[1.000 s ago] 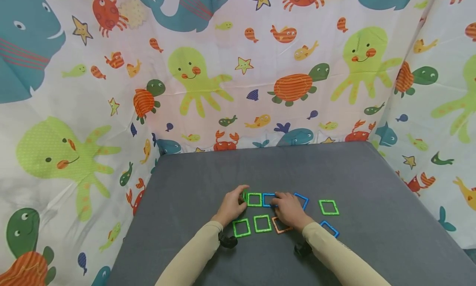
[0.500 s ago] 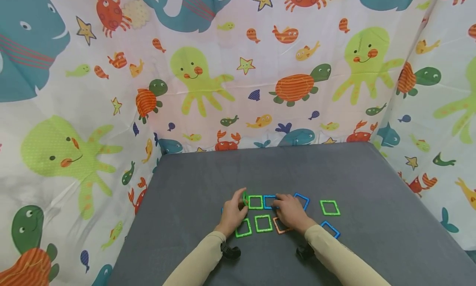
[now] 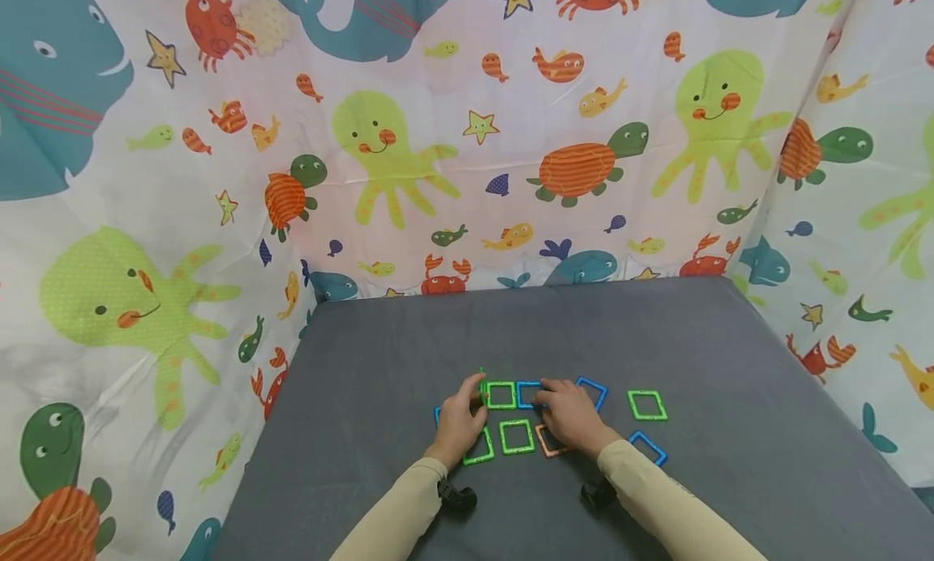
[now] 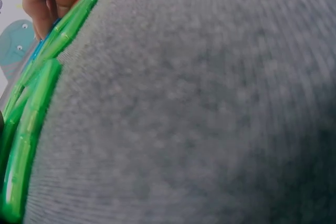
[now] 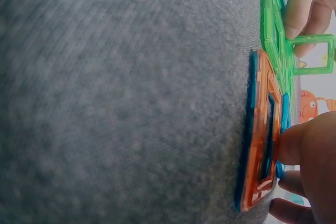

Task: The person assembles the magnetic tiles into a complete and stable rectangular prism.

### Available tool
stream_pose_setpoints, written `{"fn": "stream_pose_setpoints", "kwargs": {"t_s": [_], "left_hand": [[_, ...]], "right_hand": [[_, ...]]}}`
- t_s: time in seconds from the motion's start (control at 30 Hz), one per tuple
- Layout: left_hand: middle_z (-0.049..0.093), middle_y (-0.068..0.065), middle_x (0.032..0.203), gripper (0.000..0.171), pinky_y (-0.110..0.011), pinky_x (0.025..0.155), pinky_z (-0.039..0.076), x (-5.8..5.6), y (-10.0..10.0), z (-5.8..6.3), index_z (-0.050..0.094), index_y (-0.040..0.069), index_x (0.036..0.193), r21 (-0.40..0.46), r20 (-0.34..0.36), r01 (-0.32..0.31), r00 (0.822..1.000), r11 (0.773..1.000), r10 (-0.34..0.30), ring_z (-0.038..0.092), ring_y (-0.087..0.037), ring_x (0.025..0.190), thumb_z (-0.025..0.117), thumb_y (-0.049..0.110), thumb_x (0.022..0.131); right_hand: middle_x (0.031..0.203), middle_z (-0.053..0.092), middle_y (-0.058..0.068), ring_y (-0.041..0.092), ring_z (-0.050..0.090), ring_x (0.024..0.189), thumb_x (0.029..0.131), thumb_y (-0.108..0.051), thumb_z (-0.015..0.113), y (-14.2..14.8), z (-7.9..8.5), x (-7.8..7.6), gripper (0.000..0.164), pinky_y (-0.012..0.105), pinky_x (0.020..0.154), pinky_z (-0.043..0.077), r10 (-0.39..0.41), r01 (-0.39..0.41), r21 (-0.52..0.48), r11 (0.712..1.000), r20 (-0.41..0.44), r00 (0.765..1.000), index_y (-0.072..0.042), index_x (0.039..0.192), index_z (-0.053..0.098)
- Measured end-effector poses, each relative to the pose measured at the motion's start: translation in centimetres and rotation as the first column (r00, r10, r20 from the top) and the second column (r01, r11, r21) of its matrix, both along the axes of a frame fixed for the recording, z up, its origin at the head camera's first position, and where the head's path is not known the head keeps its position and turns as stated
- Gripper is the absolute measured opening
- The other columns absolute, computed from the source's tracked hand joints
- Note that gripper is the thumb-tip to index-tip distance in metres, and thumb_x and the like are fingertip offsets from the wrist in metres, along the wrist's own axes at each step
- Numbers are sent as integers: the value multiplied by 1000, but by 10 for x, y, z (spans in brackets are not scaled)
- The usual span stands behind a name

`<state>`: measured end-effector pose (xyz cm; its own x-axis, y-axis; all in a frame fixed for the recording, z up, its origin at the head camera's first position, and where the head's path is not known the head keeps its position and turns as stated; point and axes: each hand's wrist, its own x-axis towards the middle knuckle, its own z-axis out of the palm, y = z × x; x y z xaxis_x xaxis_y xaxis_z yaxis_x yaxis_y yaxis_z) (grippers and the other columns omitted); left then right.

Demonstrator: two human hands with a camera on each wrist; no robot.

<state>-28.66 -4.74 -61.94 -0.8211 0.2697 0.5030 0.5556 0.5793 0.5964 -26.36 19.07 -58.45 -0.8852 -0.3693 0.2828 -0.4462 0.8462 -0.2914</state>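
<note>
My left hand pinches a green square magnetic tile, an open frame standing upright. Its lower edge is at the left side of a flat green tile; in the head view the upright tile appears as a thin line. Joined to the flat tile's right side lies a blue tile. My right hand holds that blue tile, thumb at the near edge and fingertips over its right part, hiding much of it. Below my right hand lies an orange tile, with a blue edge showing under it.
Nearer me lie two green tiles, a left one and a middle one. To the right are a blue tile, a green tile and another blue tile. A blue corner shows left of my left hand. Grey cloth covers the table.
My left hand has shifted slightly right and toward me, turning the upright green tile until it is edge-on to the head view. A blue corner has come out at its left. My right hand stays.
</note>
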Motion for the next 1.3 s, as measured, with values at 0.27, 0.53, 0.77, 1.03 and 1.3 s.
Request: {"fn": "stream_pose_setpoints", "kwargs": {"t_s": [0.27,0.53,0.77,1.03,1.3], "left_hand": [[78,-7,105,58,-38,76,59,-1,1,-4,55,8,141,-49,-38,-15,999,999,14,73,-23,92,71,-4,87],[78,-6,105,56,-38,77,58,-3,0,0,52,6,143,-60,-31,47,998,997,-49,72,-22,93,67,-7,91],[78,-6,103,55,-33,73,54,-2,0,4,51,6,143,-54,-7,48,999,997,-48,71,-22,88,66,-7,92],[78,-6,103,58,-36,76,59,-2,0,1,52,4,143,-38,-42,47,998,998,-49,73,-22,91,70,-5,89],[77,-4,107,58,-38,80,59,1,0,1,53,10,145,-25,33,33,999,999,-33,73,-20,95,70,-1,91]], "right_hand": [[130,66,25,45,64,111,90,-2,67,0,-1,1,19,61,87,53,-5,5,-4,1000,-1,1000,-10,105,78],[129,67,25,44,65,111,89,0,66,0,3,3,21,61,86,54,-4,4,-23,1000,-21,1000,-9,103,78],[129,67,24,44,65,111,88,1,67,0,2,3,22,60,86,54,-2,1,-10,1000,-27,1000,-9,103,79],[129,67,25,45,65,111,88,1,68,-1,3,2,21,61,85,54,-8,7,-16,1000,-38,999,-9,103,78],[129,67,24,45,65,111,88,0,67,2,1,2,22,60,86,54,13,-13,-9,1000,-26,1000,-9,105,78]]}}
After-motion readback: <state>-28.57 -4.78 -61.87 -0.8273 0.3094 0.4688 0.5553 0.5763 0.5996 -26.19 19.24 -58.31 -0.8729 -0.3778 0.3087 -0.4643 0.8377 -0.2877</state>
